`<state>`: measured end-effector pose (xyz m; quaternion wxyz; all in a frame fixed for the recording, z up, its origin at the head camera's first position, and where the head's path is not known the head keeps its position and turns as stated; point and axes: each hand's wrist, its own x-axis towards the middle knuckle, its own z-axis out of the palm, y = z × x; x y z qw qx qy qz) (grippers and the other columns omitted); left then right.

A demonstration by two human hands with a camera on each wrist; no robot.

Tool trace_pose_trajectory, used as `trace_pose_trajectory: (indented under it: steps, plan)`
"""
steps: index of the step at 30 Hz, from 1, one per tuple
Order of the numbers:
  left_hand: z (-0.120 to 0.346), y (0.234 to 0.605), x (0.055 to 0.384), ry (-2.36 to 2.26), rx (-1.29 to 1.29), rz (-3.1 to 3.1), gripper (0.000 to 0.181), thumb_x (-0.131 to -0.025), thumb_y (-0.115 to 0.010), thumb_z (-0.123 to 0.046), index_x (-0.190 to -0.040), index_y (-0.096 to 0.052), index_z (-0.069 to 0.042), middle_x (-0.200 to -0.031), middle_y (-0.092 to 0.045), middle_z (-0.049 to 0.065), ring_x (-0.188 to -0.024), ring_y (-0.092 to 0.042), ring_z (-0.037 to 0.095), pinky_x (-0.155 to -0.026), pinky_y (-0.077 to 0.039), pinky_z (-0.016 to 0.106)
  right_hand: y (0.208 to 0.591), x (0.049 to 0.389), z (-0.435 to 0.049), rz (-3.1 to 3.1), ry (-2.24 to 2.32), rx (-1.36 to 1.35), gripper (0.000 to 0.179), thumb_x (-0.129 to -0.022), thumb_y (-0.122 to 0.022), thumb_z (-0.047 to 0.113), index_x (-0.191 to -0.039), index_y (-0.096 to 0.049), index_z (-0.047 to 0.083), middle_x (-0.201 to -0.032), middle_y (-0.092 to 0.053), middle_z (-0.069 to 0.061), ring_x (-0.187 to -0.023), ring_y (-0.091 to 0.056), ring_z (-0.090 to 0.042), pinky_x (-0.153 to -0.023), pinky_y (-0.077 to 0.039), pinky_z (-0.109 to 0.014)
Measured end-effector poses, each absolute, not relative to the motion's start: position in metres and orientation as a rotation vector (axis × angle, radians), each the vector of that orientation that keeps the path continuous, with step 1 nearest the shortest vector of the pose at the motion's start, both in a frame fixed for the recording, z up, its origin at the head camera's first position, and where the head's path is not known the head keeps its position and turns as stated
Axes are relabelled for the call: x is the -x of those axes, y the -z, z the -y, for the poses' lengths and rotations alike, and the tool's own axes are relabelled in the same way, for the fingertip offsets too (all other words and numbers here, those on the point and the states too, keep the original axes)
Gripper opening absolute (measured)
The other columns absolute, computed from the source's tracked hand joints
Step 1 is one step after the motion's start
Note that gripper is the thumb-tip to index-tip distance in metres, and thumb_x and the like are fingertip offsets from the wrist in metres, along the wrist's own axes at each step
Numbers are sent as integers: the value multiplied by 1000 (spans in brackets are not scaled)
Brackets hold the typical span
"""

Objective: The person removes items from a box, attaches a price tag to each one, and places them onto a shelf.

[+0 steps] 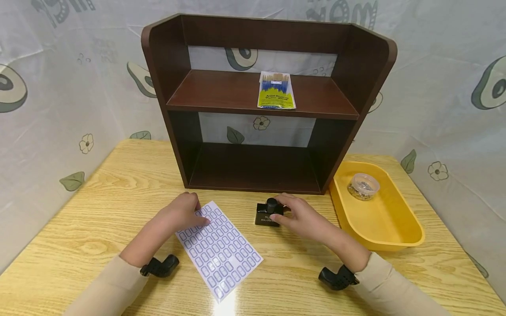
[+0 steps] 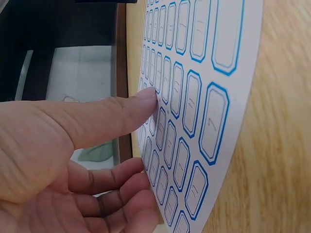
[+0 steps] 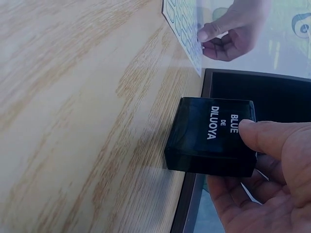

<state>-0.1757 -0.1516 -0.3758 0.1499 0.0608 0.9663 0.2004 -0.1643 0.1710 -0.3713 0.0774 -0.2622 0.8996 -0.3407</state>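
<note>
A white sheet of blue-bordered sticker labels (image 1: 221, 250) lies at a slant on the table. My left hand (image 1: 182, 214) pinches its far left edge, the thumb on the printed face and the other fingers at the edge, partly hidden behind it. To the right of the sheet stands a black perfume bottle (image 1: 264, 218) with a round black cap, lettered "BLUE DE DILUOYA" in the right wrist view. My right hand (image 1: 304, 219) grips this bottle (image 3: 209, 138) from its right side, thumb on the lettered front and fingers behind.
A dark brown two-tier shelf (image 1: 253, 112) stands just beyond both hands. On its upper board rests a packet of artist brushes (image 1: 276, 92). At the right, a yellow tray (image 1: 379, 210) holds a clear round tub (image 1: 363, 187) of small metallic pieces.
</note>
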Motion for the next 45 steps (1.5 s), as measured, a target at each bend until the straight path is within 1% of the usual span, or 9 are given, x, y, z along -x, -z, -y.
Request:
trace_pose_trajectory:
  steps: [4,11,16,24,28,33,37,41,45]
  plan:
    - [152,376,177,-575,-187,-2766,47,-85,-88,-28,-113,-68,4,-97,-64,11,-89,-55,24,-82,-53,38,371,164,-171,-2694,1016,770,41,-102,-68,15,-139,-62,-2,-137,-68,-17,-125,-67,-33,-105,-58,-51]
    - [152,377,178,-643,-176,-2740,52,-83,-89,-26,-116,-60,1,-98,-63,12,-90,-57,25,-80,-53,36,370,164,-171,-2701,997,756,46,-103,-67,17,-143,-58,-3,-147,-62,-21,-136,-61,-39,-110,-53,-56]
    - [150,380,178,-700,-195,-2721,50,-82,-90,-23,-116,-60,-2,-97,-64,10,-89,-57,23,-79,-51,34,369,164,-172,-2698,997,771,42,-103,-67,17,-140,-61,-1,-139,-67,-17,-130,-65,-35,-108,-55,-54]
    - [154,382,181,-864,-390,-2685,19,-92,-79,-19,-99,-65,-7,-91,-62,6,-85,-56,21,-76,-45,33,370,165,-172,-2708,999,799,38,-103,-67,19,-137,-63,2,-136,-68,-14,-129,-65,-35,-107,-56,-55]
    - [158,376,179,-1093,-479,-2571,16,-95,-76,-15,-96,-62,-7,-88,-61,6,-83,-56,19,-72,-45,31,370,164,-171,-2713,1004,811,36,-103,-68,17,-135,-64,2,-133,-70,-13,-126,-67,-33,-106,-56,-54]
    - [158,370,176,-1301,-563,-2347,17,-97,-74,-15,-105,-64,-3,-89,-73,7,-73,-70,18,-66,-57,26,372,164,-171,-2727,1005,797,35,-102,-69,17,-133,-64,2,-129,-71,-12,-123,-68,-32,-105,-57,-53]
    - [155,366,174,-1403,-594,-2180,22,-100,-71,-16,-116,-66,-2,-95,-79,11,-76,-79,25,-68,-65,31,371,164,-172,-2743,988,781,40,-102,-69,22,-136,-63,2,-132,-70,-14,-124,-67,-33,-104,-58,-52]
    - [150,361,171,-1456,-629,-2109,29,-100,-71,-17,-125,-66,-2,-101,-80,13,-81,-80,29,-71,-66,35,366,163,-174,-2774,1048,786,37,-103,-68,26,-134,-66,5,-131,-71,-11,-122,-67,-31,-103,-58,-52]
    - [145,355,168,-1514,-654,-2122,33,-100,-71,-17,-129,-65,-4,-107,-79,15,-83,-80,29,-73,-67,35,352,163,-176,-2792,1168,830,29,-105,-64,23,-129,-69,8,-127,-72,-10,-119,-69,-29,-104,-58,-54]
